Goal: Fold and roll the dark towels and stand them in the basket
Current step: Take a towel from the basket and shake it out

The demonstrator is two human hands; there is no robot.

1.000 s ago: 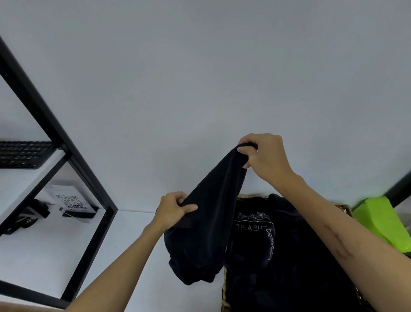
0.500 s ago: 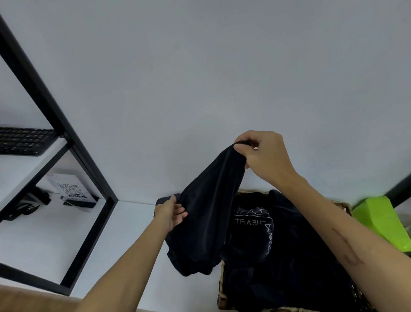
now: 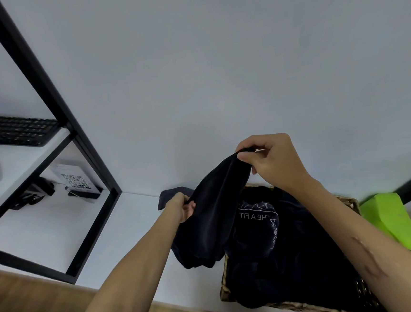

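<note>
A dark towel (image 3: 212, 212) hangs in the air above the white table, to the left of the wicker basket (image 3: 350, 203). My right hand (image 3: 272, 162) pinches its top corner, held high. My left hand (image 3: 183, 207) grips the towel's left edge lower down, and a dark corner pokes out behind it. The towel's bottom bunches near the basket's left rim. The basket is heaped with more dark towels (image 3: 282, 248), one showing white printed lettering. My right forearm crosses over the basket.
A black metal shelf frame (image 3: 87, 151) stands on the left, with a black keyboard (image 3: 13, 130) on its white shelf and a QR code card (image 3: 76, 183) below. A bright green object (image 3: 389, 219) lies right of the basket. The white wall is close behind.
My left hand let go of its first grip, slid left along the towel and took the edge again. The right hand kept pinching the top corner.
</note>
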